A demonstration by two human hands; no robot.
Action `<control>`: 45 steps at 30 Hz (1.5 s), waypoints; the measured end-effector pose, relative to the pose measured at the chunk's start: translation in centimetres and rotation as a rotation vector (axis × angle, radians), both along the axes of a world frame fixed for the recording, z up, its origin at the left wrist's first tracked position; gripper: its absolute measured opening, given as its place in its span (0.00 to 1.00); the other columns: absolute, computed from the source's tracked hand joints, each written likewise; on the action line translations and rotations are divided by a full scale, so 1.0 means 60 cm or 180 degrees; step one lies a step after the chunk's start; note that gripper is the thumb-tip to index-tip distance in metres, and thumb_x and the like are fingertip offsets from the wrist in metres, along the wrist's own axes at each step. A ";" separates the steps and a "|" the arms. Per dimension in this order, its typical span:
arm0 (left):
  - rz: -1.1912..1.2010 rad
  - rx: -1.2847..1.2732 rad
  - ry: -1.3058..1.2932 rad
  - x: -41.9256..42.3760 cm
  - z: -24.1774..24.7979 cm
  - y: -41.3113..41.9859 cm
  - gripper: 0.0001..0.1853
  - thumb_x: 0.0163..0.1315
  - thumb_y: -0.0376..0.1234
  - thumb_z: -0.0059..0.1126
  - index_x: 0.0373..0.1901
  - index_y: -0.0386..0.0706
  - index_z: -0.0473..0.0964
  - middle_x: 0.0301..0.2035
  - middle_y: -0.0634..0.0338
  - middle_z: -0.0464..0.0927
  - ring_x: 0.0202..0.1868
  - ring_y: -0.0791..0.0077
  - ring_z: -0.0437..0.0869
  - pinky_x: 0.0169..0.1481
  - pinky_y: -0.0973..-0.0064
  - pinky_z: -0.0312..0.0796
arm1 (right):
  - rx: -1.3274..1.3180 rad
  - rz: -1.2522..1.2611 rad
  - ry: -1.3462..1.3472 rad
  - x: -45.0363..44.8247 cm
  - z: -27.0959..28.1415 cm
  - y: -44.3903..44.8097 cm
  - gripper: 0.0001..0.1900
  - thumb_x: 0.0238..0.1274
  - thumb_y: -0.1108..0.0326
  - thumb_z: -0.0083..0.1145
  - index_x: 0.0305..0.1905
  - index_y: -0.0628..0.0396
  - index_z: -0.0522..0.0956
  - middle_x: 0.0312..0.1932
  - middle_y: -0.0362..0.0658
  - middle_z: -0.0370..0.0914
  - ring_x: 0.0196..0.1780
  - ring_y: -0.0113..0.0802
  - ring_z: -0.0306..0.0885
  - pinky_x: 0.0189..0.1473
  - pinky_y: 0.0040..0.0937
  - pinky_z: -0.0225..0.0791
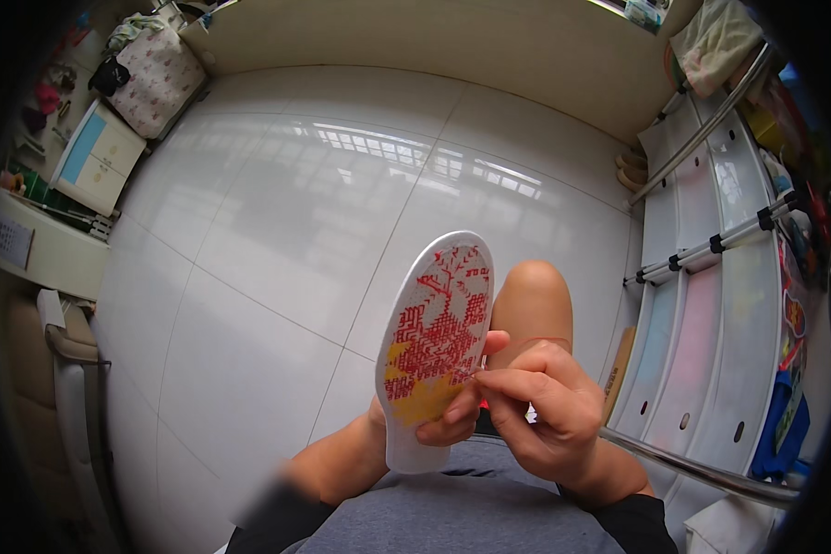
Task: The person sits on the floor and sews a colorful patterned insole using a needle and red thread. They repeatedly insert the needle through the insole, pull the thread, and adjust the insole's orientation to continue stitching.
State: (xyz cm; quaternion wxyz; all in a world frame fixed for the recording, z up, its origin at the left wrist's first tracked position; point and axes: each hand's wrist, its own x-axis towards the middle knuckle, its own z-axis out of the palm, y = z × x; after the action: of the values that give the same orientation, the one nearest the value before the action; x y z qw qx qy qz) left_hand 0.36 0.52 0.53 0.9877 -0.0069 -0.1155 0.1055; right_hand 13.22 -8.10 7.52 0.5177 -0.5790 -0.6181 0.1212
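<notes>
A white shoe insole (438,332) with red and yellow cross-stitch embroidery stands tilted before my body. My left hand (450,419) holds it from behind, with fingers wrapped round its right edge and the rest of the hand hidden behind the sole. At that same edge, my right hand (550,408) pinches thumb and forefinger together beside the stitches. A thin red thread (537,339) loops above my right hand, across the bare knee. Whatever lies between the pinched fingertips, perhaps a needle, is too small to make out.
White storage drawers (699,360) with metal rails (706,460) line the right side. Shoes (631,172) lie by the far right corner. At left are a small white and blue cabinet (100,159) and a beige padded chair (41,388). Glossy floor tiles (270,277) spread beyond the insole.
</notes>
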 end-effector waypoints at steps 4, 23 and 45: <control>0.0178 0.0426 0.0478 -0.008 0.006 0.004 0.30 0.65 0.43 0.44 0.64 0.35 0.55 0.24 0.52 0.73 0.14 0.77 0.71 0.16 0.83 0.64 | -0.0160 -0.0023 -0.0057 0.000 0.008 -0.005 0.12 0.41 0.82 0.61 0.36 0.64 0.78 0.27 0.44 0.73 0.26 0.33 0.71 0.26 0.28 0.66; 0.1338 0.3079 0.2551 0.001 0.021 0.010 0.12 0.61 0.24 0.52 0.46 0.31 0.69 0.39 0.51 0.79 0.41 0.74 0.81 0.46 0.78 0.74 | 0.0256 -0.1514 0.2227 0.061 -0.125 -0.023 0.07 0.53 0.76 0.60 0.37 0.58 0.74 0.36 0.39 0.73 0.39 0.26 0.71 0.46 0.23 0.65; 0.3435 0.3775 0.4145 -0.022 -0.076 0.105 0.08 0.57 0.24 0.55 0.38 0.31 0.77 0.28 0.62 0.80 0.29 0.86 0.78 0.34 0.85 0.71 | 0.0675 0.0038 0.3306 0.136 -0.077 -0.048 0.08 0.70 0.62 0.41 0.43 0.54 0.67 0.15 0.38 0.64 0.13 0.20 0.49 0.16 0.20 0.52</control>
State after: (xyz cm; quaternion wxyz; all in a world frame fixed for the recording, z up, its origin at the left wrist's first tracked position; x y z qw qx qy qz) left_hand -0.94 6.81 -4.00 0.5247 0.5923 0.4204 0.4440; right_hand 21.40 -10.95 2.89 0.8107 -0.3837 -0.2925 0.3318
